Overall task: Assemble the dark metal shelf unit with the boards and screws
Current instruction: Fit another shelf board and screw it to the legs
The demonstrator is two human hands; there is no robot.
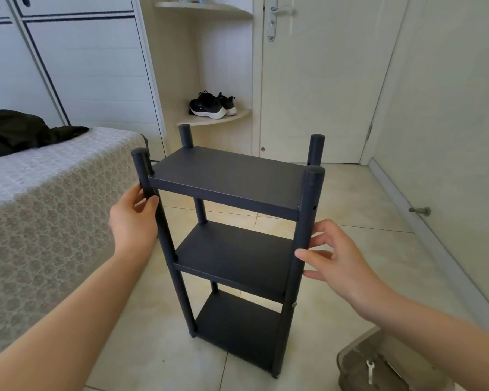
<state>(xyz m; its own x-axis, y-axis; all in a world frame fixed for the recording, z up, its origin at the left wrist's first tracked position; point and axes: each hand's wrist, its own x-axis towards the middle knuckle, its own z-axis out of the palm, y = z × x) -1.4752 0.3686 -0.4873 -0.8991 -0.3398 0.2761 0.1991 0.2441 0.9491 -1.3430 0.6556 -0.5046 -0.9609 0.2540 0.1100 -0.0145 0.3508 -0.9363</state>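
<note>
The dark metal three-board shelf unit (235,249) stands upright on the pale tiled floor (378,210), just beside the bed with the lace-patterned cover (40,207). The left grip (133,218) clasps the near-left post (145,176) below the top board (229,170). The right grip (339,261), fingers loosely spread, touches the near-right post (305,221).

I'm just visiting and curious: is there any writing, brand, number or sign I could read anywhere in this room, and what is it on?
No text can be read anywhere in this view.
On the dark metal three-board shelf unit: no label or number shows.
On the black sneakers with white soles: a pale mark on the side, too small to read.
On the small white wrench in the grey box: no marking can be made out.
</note>
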